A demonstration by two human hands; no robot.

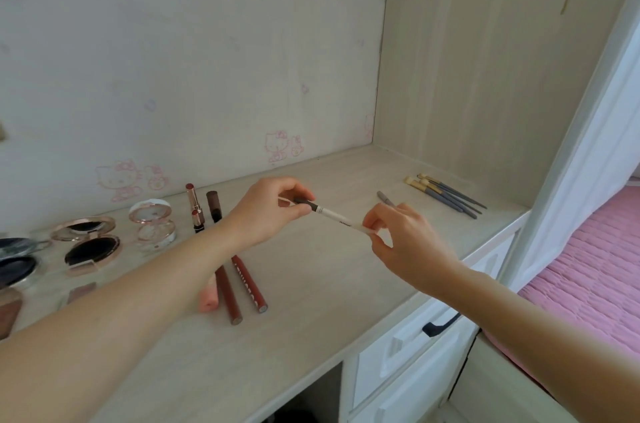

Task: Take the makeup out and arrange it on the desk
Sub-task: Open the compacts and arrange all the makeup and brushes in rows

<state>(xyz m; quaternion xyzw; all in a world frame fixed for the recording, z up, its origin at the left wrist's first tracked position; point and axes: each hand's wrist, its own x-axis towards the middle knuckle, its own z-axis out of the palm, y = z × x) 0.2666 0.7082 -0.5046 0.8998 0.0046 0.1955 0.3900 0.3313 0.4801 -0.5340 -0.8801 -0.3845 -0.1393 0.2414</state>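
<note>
Your pale desk (311, 304) carries two red pencils (249, 284); open compacts (90, 244) lie left of them, lipsticks (192, 200) just behind, brushes (446, 192) well right.

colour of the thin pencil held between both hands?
The thin makeup pencil has a white barrel, dark end at the left hand; head view.

Dark print on my white pencil (333, 214) and pale lettering along the red pencil (248, 284) are both too blurred to read.
</note>
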